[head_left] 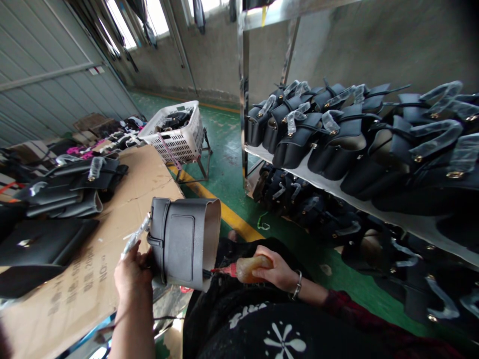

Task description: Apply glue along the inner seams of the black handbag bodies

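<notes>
A black bag (pixel 179 242) lies on its side above my lap, its open end with a pale lining facing right. My left hand (pixel 131 271) is closed at the bag's left end, by its plastic-wrapped handle (pixel 135 234). My right hand (pixel 275 269) is wrapped round an amber glue bottle (pixel 247 269) with a red nozzle. The nozzle points left, and its tip is close to the lower edge of the bag's opening; whether it touches cannot be made out.
Cardboard (pixel 149 172) covers the table at left, with stacked black bags (pixel 63 192) on it. Beyond stands a white basket (pixel 175 137) on a metal stand. At right, a rack (pixel 245 99) holds several black bags (pixel 299 139) on its shelves.
</notes>
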Action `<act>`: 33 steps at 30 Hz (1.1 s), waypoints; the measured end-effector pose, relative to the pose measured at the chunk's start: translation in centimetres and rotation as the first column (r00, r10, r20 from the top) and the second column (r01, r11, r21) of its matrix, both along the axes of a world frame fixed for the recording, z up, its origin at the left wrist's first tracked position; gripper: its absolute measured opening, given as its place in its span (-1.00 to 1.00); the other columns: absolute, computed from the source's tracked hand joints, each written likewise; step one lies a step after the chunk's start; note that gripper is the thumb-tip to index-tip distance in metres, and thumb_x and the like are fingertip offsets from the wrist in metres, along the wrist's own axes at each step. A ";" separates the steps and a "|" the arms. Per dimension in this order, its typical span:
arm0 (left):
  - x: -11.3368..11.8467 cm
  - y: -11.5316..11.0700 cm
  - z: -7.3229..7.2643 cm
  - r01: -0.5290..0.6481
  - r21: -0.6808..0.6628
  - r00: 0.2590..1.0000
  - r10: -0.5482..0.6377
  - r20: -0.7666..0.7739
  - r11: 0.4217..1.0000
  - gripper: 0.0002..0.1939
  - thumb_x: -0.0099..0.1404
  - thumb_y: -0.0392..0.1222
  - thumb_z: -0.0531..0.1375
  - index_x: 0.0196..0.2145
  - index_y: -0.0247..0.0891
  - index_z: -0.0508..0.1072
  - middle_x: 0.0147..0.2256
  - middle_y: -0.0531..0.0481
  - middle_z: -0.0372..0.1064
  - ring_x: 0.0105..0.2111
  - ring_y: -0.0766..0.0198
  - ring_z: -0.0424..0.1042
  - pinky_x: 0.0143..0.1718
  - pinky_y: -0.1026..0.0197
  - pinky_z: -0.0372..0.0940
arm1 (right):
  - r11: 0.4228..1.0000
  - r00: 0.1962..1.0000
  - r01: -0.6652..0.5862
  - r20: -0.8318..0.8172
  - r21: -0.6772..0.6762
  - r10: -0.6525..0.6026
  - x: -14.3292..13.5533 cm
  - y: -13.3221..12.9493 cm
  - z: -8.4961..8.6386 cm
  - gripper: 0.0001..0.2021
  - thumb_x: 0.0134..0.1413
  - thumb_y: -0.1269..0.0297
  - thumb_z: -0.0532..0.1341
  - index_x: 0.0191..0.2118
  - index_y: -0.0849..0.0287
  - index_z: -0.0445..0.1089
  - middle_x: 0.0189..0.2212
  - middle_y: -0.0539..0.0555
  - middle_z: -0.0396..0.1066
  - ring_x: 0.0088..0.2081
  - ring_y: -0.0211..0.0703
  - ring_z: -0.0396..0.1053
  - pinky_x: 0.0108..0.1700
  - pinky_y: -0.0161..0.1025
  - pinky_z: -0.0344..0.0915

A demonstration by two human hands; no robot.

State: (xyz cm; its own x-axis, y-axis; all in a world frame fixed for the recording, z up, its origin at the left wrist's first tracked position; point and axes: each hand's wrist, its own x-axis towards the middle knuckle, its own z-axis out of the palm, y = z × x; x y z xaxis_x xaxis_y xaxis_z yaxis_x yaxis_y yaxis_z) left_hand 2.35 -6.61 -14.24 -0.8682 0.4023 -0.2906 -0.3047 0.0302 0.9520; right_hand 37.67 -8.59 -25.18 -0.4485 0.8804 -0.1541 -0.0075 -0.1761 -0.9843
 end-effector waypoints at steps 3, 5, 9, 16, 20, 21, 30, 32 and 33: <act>-0.1 0.0 -0.1 -0.010 0.006 1.000 0.010 0.000 1.000 -0.70 -0.15 -0.29 0.41 -0.57 -0.20 0.31 -0.65 0.23 -0.04 -0.63 0.41 -0.02 -0.53 0.26 0.29 | 0.999 0.999 0.018 0.034 0.032 -0.019 0.0 0.2 0.0 -0.65 -0.12 0.02 0.40 -0.37 0.13 0.30 -0.48 -0.08 0.17 -0.47 -0.26 0.09 -0.43 -0.27 0.11; -0.1 0.0 -0.1 -0.021 0.011 1.000 0.021 0.006 1.000 -0.67 -0.17 -0.29 0.42 -0.59 -0.20 0.29 -0.64 0.22 -0.01 -0.62 0.41 0.00 -0.55 0.27 0.28 | 0.994 0.994 0.078 0.075 0.078 -0.084 0.0 0.5 -0.1 -0.68 -0.11 0.07 0.39 -0.38 0.13 0.31 -0.47 -0.08 0.17 -0.45 -0.24 0.11 -0.39 -0.26 0.14; 0.0 -0.1 0.0 -0.023 0.020 1.000 0.023 0.020 1.000 -0.62 -0.19 -0.28 0.44 -0.62 -0.19 0.24 -0.65 0.22 0.01 -0.62 0.41 0.01 -0.59 0.28 0.24 | 0.988 0.988 0.137 0.067 0.071 -0.142 -0.1 0.5 -0.4 -0.71 -0.12 0.13 0.40 -0.39 0.14 0.30 -0.50 -0.09 0.17 -0.45 -0.25 0.13 -0.39 -0.27 0.16; 0.0 -0.1 -0.1 -0.010 0.032 1.000 0.009 0.027 0.999 -0.60 -0.18 -0.30 0.44 -0.63 -0.19 0.22 -0.67 0.23 -0.02 -0.63 0.41 -0.02 -0.63 0.31 0.20 | 0.995 0.994 0.103 0.030 0.009 -0.103 -0.3 0.2 -0.6 -0.69 -0.15 0.12 0.40 -0.39 0.13 0.29 -0.52 -0.10 0.19 -0.47 -0.25 0.13 -0.42 -0.28 0.16; -0.1 -0.1 -0.1 -0.019 0.017 1.000 0.018 0.022 1.000 -0.67 -0.17 -0.29 0.43 -0.61 -0.21 0.30 -0.66 0.22 0.01 -0.63 0.41 0.00 -0.63 0.31 0.22 | 0.976 0.972 0.218 0.087 0.025 -0.219 -0.5 1.1 -0.9 -0.72 -0.19 0.16 0.37 -0.37 0.13 0.31 -0.49 -0.09 0.21 -0.43 -0.22 0.16 -0.36 -0.26 0.21; -0.1 -0.1 -0.1 -0.024 0.015 0.999 0.024 0.023 1.000 -0.69 -0.17 -0.30 0.43 -0.60 -0.21 0.32 -0.66 0.22 0.01 -0.63 0.41 0.00 -0.62 0.31 0.23 | 0.976 0.973 0.216 0.083 0.021 -0.217 -0.6 1.2 -0.9 -0.72 -0.20 0.17 0.37 -0.37 0.13 0.30 -0.49 -0.09 0.21 -0.43 -0.22 0.16 -0.37 -0.26 0.21; 0.0 -0.1 0.1 -0.011 0.039 1.000 0.010 0.024 0.999 -0.72 -0.16 -0.33 0.40 -0.61 -0.23 0.32 -0.68 0.22 0.02 -0.63 0.42 -0.01 -0.56 0.31 0.30 | 0.988 0.996 0.063 -0.057 -0.142 -0.071 -0.7 0.1 -0.2 -0.63 -0.23 0.09 0.41 -0.38 0.11 0.26 -0.53 -0.11 0.18 -0.48 -0.25 0.12 -0.40 -0.27 0.14; 0.0 -0.1 0.1 0.000 0.036 1.000 -0.001 0.019 0.999 -0.70 -0.15 -0.32 0.40 -0.62 -0.22 0.29 -0.69 0.22 0.01 -0.64 0.43 -0.03 -0.56 0.32 0.29 | 0.973 0.986 0.146 -0.057 -0.177 -0.159 -0.9 0.4 -0.4 -0.62 -0.24 0.08 0.41 -0.36 0.12 0.27 -0.52 -0.11 0.21 -0.46 -0.24 0.15 -0.39 -0.27 0.16; -0.1 -0.1 0.1 0.011 0.033 1.000 -0.011 0.017 0.999 -0.68 -0.14 -0.31 0.40 -0.62 -0.21 0.27 -0.70 0.23 0.00 -0.65 0.43 -0.03 -0.55 0.32 0.29 | 0.962 0.977 0.196 -0.046 -0.188 -0.208 -0.9 0.6 -0.6 -0.62 -0.25 0.07 0.41 -0.35 0.12 0.27 -0.51 -0.10 0.23 -0.46 -0.23 0.16 -0.39 -0.27 0.17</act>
